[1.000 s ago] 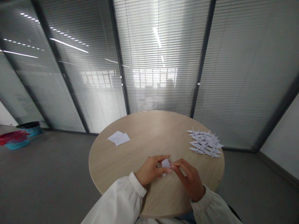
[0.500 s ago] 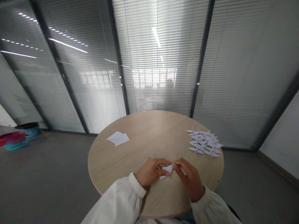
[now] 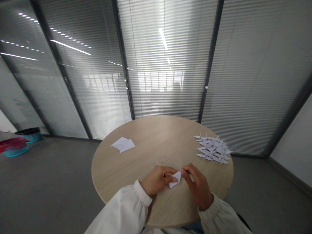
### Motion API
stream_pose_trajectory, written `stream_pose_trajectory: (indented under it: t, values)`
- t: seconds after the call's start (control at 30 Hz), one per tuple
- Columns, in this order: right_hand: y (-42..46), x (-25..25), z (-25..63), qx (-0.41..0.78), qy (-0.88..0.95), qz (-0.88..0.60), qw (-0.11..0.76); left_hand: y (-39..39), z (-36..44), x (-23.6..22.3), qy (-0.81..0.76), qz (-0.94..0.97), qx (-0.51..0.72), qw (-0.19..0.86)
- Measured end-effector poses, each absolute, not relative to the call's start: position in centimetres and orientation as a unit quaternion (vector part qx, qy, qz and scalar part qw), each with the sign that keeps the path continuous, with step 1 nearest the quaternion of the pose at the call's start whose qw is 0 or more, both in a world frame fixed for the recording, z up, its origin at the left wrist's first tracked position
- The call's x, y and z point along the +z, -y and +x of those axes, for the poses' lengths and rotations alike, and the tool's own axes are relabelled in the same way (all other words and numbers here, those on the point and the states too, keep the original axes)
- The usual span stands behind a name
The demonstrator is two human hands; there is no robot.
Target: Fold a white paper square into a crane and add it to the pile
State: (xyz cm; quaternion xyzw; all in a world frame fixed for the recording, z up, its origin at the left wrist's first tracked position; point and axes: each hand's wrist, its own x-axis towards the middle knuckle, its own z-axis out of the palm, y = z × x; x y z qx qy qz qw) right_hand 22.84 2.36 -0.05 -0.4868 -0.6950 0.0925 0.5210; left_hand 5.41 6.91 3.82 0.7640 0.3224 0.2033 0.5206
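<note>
A small folded piece of white paper point(image 3: 175, 180) is held between my two hands, just above the near part of the table. My left hand point(image 3: 159, 178) grips it from the left, with the thumb lying on top of the paper. At its upper right corner, the thumb and index finger of my right hand point(image 3: 198, 185) pinch the tip. On the right of the table lies a cluster of several folded white paper cranes point(image 3: 213, 149), packed close together. Flat sheets of white paper point(image 3: 123, 144) overlap each other at the left.
The round wooden table point(image 3: 156, 136) stands close to a glass wall with blinds point(image 3: 165, 97). Two bins sit on the floor at far left: one with a red liner point(image 3: 14, 147) and one with a black liner point(image 3: 29, 134).
The folded paper has turned between my fingers and shows more of a flat, pointed face. My right fingers have shifted slightly, while the cranes and loose sheets stay put.
</note>
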Motion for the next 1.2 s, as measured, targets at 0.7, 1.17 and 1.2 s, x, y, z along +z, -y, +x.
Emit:
stream_pose_trajectory:
  t: [0.7, 1.17, 1.2]
  values:
    - [-2.7, -0.4, 23.0, 0.111, 0.688, -0.488, 0.525, -7.1, 5.2, 4.3, -0.362, 0.824, 0.263, 0.348]
    - [-2.9, 0.1, 22.8, 0.212, 0.710, -0.481, 0.469, -7.0, 5.3, 4.4, -0.381, 0.817, 0.313, 0.299]
    - [-2.9, 0.2, 22.8, 0.214, 0.711, -0.480, 0.467, -6.9, 5.3, 4.5, -0.378, 0.818, 0.310, 0.302]
